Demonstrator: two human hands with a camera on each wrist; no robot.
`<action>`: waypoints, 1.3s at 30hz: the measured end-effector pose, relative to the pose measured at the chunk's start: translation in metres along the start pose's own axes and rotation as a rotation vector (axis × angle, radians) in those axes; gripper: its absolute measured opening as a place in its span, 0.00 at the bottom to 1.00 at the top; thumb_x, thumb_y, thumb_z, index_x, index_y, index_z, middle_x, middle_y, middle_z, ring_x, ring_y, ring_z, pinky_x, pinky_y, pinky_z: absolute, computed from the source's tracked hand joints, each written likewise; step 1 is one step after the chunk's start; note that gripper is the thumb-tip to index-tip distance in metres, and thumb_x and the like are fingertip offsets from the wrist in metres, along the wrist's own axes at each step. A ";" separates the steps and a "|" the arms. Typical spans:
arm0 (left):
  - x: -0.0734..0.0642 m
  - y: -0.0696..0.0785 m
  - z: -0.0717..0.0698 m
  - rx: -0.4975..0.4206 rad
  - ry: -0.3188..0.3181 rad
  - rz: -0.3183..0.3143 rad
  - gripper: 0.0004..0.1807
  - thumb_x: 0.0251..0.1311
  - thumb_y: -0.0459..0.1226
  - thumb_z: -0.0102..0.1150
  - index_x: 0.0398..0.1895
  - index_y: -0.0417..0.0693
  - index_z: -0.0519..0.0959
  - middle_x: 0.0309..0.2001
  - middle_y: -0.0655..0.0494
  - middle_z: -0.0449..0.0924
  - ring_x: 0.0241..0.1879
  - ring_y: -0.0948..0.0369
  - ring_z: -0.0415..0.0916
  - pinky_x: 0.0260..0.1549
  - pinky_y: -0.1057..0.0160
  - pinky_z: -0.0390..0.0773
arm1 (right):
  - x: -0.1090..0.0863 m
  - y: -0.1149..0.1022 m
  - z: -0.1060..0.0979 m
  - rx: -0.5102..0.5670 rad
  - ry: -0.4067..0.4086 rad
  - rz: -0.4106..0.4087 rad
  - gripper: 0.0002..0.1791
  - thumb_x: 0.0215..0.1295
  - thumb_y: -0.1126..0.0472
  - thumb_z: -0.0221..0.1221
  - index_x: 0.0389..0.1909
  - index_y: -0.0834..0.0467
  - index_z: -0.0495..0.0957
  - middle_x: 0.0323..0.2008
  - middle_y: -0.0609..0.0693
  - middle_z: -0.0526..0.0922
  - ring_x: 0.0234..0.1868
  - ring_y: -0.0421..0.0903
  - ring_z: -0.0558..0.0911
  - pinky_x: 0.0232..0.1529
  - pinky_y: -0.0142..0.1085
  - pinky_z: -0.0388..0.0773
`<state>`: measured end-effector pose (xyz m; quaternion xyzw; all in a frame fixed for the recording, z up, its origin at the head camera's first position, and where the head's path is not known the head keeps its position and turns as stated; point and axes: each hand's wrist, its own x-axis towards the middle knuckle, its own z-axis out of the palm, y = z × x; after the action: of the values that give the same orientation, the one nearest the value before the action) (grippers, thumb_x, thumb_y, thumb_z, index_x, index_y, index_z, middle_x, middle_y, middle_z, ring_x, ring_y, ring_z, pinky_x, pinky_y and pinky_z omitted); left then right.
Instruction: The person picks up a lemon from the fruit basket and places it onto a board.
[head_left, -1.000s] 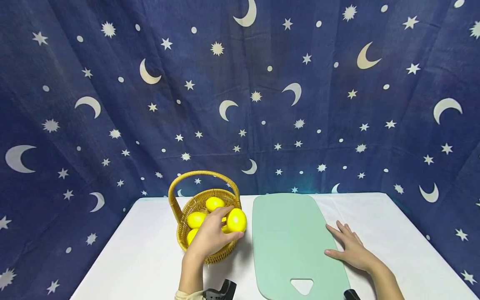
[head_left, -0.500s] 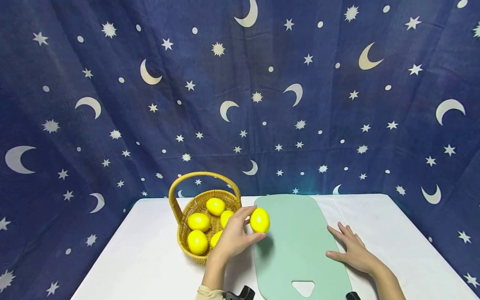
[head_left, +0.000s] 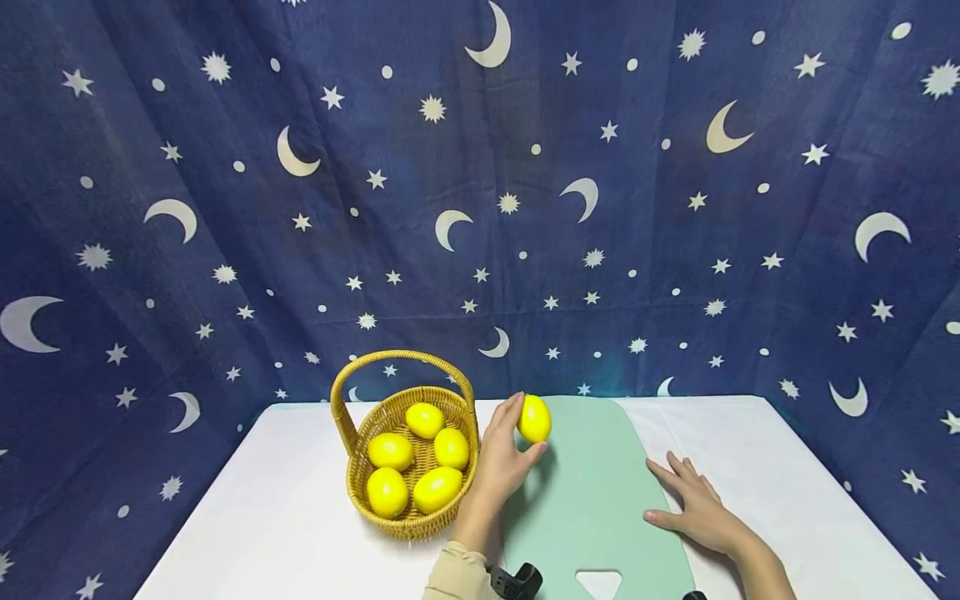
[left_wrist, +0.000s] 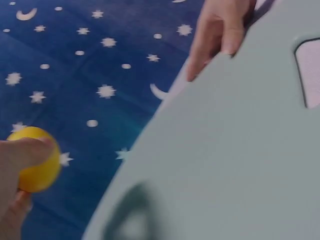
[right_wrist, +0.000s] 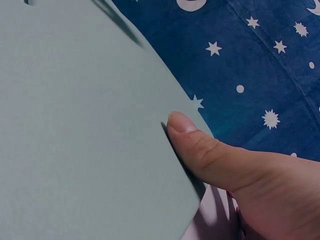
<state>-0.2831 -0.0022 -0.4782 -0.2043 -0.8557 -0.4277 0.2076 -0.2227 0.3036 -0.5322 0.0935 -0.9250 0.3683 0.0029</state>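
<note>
My left hand [head_left: 501, 462] pinches a yellow lemon [head_left: 535, 419] between thumb and fingers, above the far left part of a pale green cutting board [head_left: 592, 483]. In the left wrist view the lemon [left_wrist: 41, 165] sits at the left edge, with the thumb across it. My right hand [head_left: 697, 512] lies at the board's right edge, its fingers spread; in the right wrist view the thumb [right_wrist: 200, 150] is over the board's edge. Left of the board stands a wicker basket [head_left: 411, 531] with several lemons inside, among them one lemon [head_left: 438, 490] at its near right.
The basket's tall arched handle [head_left: 401, 354] rises above its rim. A white cloth covers the table [head_left: 277, 517]. Behind it hangs a dark blue curtain [head_left: 405, 242] with moons and stars. The board has a triangular cutout [head_left: 600, 583] near its front edge.
My left hand has carried the lemon rightward from above the basket to over the board, then slightly farther back. The lemons left in the basket are now uncovered. My right hand stays in place.
</note>
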 end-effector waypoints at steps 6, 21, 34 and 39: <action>0.009 -0.019 0.028 -0.084 0.069 -0.015 0.43 0.45 0.34 0.73 0.67 0.37 0.64 0.65 0.46 0.67 0.63 0.52 0.68 0.62 0.55 0.70 | 0.001 0.000 0.002 0.001 -0.002 0.018 0.47 0.48 0.45 0.67 0.67 0.62 0.63 0.70 0.76 0.44 0.69 0.77 0.39 0.64 0.69 0.31; 0.013 -0.063 0.052 -0.378 0.116 -0.110 0.42 0.46 0.26 0.70 0.66 0.28 0.61 0.65 0.36 0.63 0.65 0.45 0.63 0.62 0.56 0.67 | 0.000 0.001 -0.002 -0.009 -0.006 0.026 0.48 0.47 0.44 0.68 0.67 0.62 0.63 0.69 0.76 0.44 0.69 0.77 0.39 0.64 0.69 0.31; 0.009 -0.075 0.050 -0.388 0.060 -0.144 0.41 0.48 0.26 0.68 0.66 0.28 0.60 0.67 0.33 0.60 0.67 0.43 0.60 0.62 0.54 0.66 | 0.001 0.000 0.002 -0.017 0.003 0.035 0.47 0.48 0.44 0.67 0.67 0.62 0.63 0.70 0.75 0.44 0.69 0.76 0.39 0.65 0.68 0.30; 0.010 -0.076 0.051 -0.370 0.034 -0.170 0.42 0.48 0.24 0.67 0.67 0.29 0.59 0.69 0.35 0.58 0.69 0.46 0.59 0.64 0.57 0.64 | 0.001 0.000 0.002 -0.032 0.014 0.026 0.46 0.49 0.44 0.66 0.67 0.61 0.64 0.70 0.75 0.45 0.69 0.76 0.40 0.64 0.69 0.32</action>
<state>-0.3406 -0.0003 -0.5497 -0.1587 -0.7729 -0.5972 0.1441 -0.2239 0.3022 -0.5339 0.0786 -0.9319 0.3540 0.0062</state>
